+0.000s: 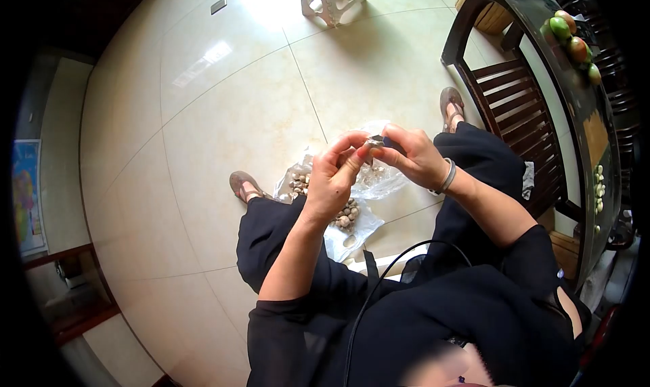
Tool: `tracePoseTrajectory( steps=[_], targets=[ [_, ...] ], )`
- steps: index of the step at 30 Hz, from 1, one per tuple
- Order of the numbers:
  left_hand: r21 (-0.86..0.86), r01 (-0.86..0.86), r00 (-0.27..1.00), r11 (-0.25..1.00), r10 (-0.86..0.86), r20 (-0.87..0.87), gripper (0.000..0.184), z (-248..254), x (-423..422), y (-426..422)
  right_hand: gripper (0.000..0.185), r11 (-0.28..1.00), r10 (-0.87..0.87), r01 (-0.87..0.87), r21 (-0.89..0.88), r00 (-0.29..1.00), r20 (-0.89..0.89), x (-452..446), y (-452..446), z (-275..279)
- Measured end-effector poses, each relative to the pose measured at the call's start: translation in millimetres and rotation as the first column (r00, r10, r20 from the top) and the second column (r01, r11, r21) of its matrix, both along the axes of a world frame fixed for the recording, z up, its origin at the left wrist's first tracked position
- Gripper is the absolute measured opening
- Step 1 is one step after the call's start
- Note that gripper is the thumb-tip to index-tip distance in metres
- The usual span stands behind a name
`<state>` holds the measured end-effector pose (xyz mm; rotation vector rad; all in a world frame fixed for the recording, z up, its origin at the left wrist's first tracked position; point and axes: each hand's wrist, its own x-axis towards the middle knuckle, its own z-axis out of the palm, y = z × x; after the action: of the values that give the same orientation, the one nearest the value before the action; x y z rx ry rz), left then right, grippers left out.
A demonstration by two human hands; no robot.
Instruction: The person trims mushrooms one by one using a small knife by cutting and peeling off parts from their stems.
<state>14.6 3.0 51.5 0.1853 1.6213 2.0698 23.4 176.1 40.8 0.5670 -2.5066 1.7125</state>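
Both hands meet at the middle of the head view, above plastic bags on the floor. My left hand [334, 178] is closed, fingertips pinching a small pale piece that looks like a mushroom, mostly hidden by the fingers. My right hand [418, 158], with a bracelet on its wrist, grips a small knife [376, 141] with a short grey blade and a dark handle. The blade touches or nearly touches the piece at my left fingertips. Below lie small round brownish mushrooms [347, 216] on a white plastic bag [363, 232]. More mushrooms [298, 183] lie in a clear bag to the left.
A dark wooden chair [504, 92] stands right, beside a dark table [588, 126] bearing several green-red fruits [577, 49] and small pale pieces [599, 189]. On the tiled floor ahead are a plastic stool [331, 2] and a phone-like flat object [218, 6]. A black cable [365, 295] crosses my lap.
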Motion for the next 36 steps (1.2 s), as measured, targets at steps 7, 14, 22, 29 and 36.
tracePoseTrajectory(
  steps=[7, 14, 22, 29, 36],
  targets=[
    [-0.080, 0.005, 0.987, 0.997, -0.018, -0.158, 0.013, 4.1, -0.3, 0.3, 0.034, 0.998, -0.001, 0.004, 0.066, 0.999, -0.042, 2.7, 3.3, 0.9],
    [-0.057, 0.047, 0.988, 0.997, -0.054, -0.145, 0.018, 3.6, 2.1, 2.6, 0.035, 0.977, -0.035, 0.066, 0.205, 0.988, -0.151, 4.6, 5.3, 6.8],
    [0.128, 0.123, 0.977, 0.984, -0.142, 0.156, 0.016, 5.4, -1.9, -2.9, 0.040, 0.947, -0.038, 0.110, 0.302, 0.972, -0.233, 2.7, 3.3, 6.2],
    [0.155, 0.143, 0.941, 0.977, -0.183, 0.284, 0.014, 11.5, -6.8, -8.8, 0.041, 0.862, -0.020, 0.192, 0.469, 0.938, -0.347, 1.1, 1.4, 3.7],
    [0.293, 0.216, 0.879, 0.931, -0.316, 0.356, 0.011, 10.2, -15.1, -13.5, 0.036, 0.923, 0.079, 0.008, 0.386, 0.975, -0.209, -2.7, 2.8, 1.0]
  ],
)
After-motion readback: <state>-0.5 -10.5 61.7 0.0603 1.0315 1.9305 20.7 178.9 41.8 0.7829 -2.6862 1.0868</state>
